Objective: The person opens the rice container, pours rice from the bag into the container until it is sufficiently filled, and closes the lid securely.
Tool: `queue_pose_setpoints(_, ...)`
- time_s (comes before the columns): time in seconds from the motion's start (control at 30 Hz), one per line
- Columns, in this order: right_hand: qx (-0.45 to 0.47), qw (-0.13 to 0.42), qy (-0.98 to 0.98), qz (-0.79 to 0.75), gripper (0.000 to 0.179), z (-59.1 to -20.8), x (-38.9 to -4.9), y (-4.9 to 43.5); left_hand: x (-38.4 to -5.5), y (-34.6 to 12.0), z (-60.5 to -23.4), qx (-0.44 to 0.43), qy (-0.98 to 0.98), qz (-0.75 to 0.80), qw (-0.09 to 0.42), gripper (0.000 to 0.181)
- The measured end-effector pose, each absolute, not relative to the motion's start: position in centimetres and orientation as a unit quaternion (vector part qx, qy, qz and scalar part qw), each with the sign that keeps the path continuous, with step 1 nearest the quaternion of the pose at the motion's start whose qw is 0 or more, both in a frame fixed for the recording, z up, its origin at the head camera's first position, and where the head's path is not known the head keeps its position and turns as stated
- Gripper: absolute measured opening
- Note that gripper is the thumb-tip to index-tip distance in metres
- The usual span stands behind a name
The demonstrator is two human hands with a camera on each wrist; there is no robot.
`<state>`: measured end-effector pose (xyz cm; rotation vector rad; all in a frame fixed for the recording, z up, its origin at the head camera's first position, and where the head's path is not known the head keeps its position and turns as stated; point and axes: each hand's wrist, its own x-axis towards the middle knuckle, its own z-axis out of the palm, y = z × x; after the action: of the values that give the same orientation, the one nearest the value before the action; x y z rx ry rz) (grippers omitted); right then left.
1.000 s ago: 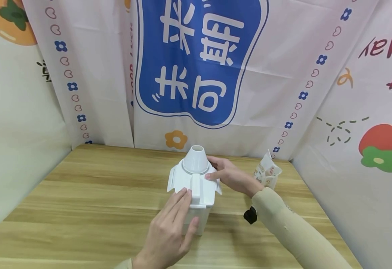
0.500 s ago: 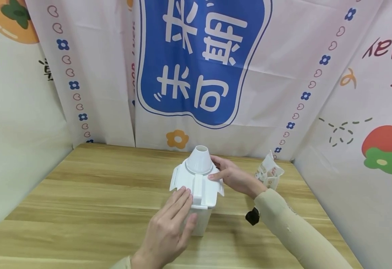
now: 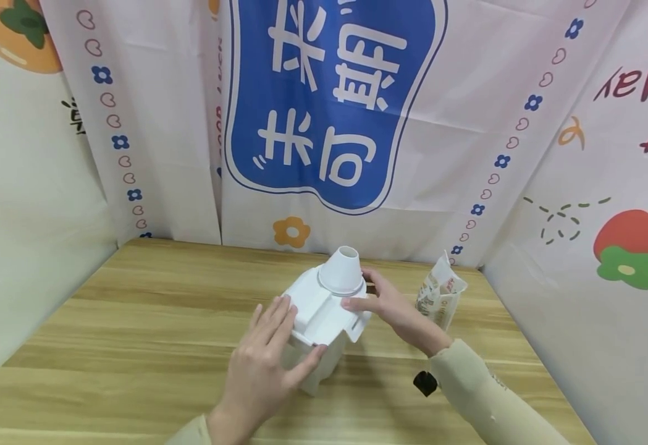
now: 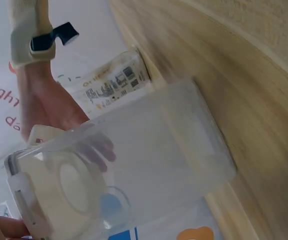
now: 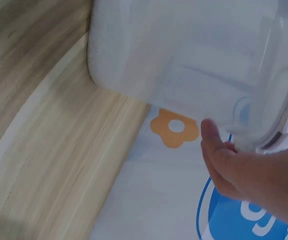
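Note:
A tall translucent plastic storage container [image 4: 149, 145] stands on the table under a white lid [image 3: 315, 306] with a cone-shaped spout [image 3: 341, 272] at its far end. My left hand [image 3: 259, 358] rests its straight fingers along the lid's near left edge, the thumb at the near right edge. On the far right side my right hand [image 3: 396, 312] grips the container, thumb on the lid and fingers down the side wall. Those fingers [image 4: 96, 150] show through the clear wall in the left wrist view. Near the lid in the right wrist view is my right hand [image 5: 234, 165] again.
A white printed bag [image 3: 440, 293] stands to the right, beyond my right forearm. The wooden table [image 3: 151, 346] meets printed cloth walls [image 3: 162, 154] at the back and sides. A black wrist camera [image 3: 425, 383] sticks out from my right sleeve.
The container has turned in my hands, its spout swinging right and its near end left. My left hand has shifted left, its thumb now up at the lid's edge.

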<state>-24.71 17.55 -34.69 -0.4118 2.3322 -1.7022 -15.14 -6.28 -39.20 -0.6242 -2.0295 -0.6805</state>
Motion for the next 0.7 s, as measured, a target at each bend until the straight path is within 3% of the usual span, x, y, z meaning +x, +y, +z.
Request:
queue_pose_setpoints(0.17,-0.064,0.007,0.805,-0.590,0.073,-35.6,-22.8,16.4,-15.8,-6.7,-40.0,-0.202,-0.854,-0.301,0.373,0.095)
queue_pose_setpoints(0.27,-0.030,-0.038,0.798,-0.600,0.073,-35.8,-21.5,15.6,-16.1,-7.0,-40.6,-0.185,-0.871,-0.329,0.315,0.099)
queue_pose_setpoints(0.47,-0.012,-0.089,0.789,-0.607,0.076,-35.9,-19.2,14.3,-17.4,-8.2,-41.2,-0.192,-0.840,-0.459,0.219,0.078)
queue_pose_setpoints(0.7,-0.029,-0.097,0.800,-0.591,0.061,-35.7,-17.9,13.5,-18.1,-8.6,-41.1,-0.189,-0.795,-0.544,0.191,0.062)
